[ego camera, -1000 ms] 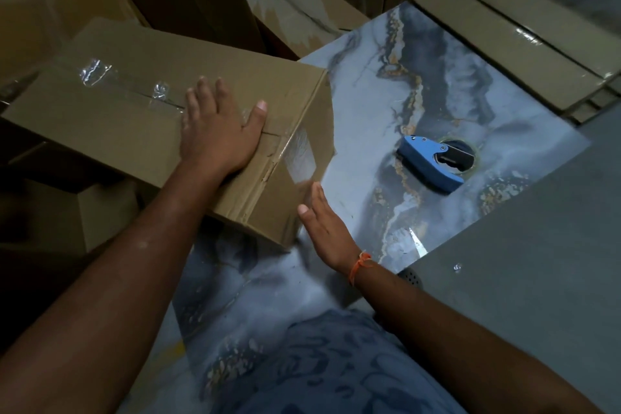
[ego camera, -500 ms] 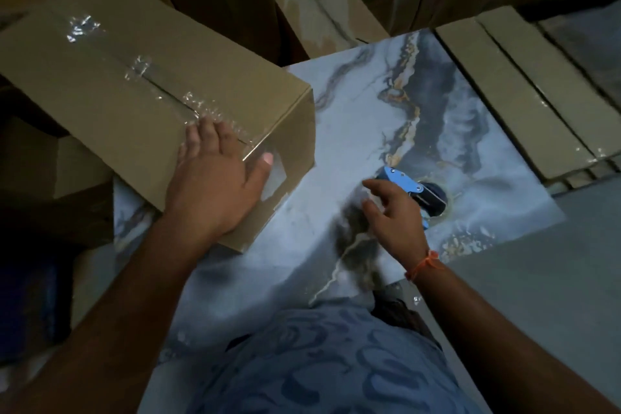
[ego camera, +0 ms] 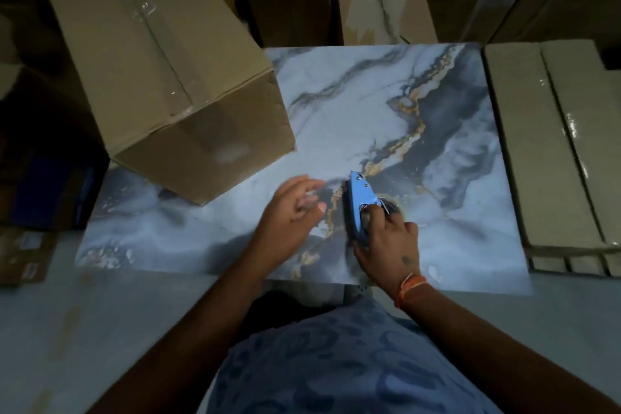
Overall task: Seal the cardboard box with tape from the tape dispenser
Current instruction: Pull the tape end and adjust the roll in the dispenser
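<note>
My right hand (ego camera: 386, 239) has its grip closed around the blue tape dispenser (ego camera: 358, 208) on the marble tabletop (ego camera: 336, 111); my left hand (ego camera: 289, 212) hovers open, empty. The cardboard box (ego camera: 161, 60) sits apart, top seam already taped; I judge further strips remain.

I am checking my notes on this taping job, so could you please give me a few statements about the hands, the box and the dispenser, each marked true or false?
1. The right hand has its grip closed on the blue tape dispenser. True.
2. The left hand is pressing down on top of the cardboard box. False: it hovers open over the marble-patterned table, apart from the box.
3. Clear tape already runs along the box's top seam. True.
4. The dispenser sits on top of the box. False: it is at the table, right of the box.
5. The right wrist wears an orange band. True.
</note>
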{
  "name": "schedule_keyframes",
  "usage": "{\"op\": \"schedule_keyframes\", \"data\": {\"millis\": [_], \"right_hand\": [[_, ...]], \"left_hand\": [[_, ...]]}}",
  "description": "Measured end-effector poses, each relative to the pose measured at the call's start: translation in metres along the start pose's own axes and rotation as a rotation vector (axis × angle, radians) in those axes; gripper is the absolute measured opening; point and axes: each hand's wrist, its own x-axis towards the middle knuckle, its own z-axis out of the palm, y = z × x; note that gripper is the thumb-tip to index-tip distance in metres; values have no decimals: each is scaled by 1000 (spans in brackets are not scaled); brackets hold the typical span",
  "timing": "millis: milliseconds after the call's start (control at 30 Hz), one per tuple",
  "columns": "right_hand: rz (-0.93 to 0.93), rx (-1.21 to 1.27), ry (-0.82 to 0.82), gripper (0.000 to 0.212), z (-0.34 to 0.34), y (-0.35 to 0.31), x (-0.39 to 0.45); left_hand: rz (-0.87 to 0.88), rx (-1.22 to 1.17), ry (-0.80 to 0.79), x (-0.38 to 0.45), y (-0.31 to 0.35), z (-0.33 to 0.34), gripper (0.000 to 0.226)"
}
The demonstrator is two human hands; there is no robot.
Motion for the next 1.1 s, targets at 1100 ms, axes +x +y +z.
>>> {"op": "schedule_keyframes", "data": {"millis": [1100], "right_hand": [[-438,103,240,32,-74,-42,25]], "left_hand": [[34,-560,95,27,10,10,30]]}}
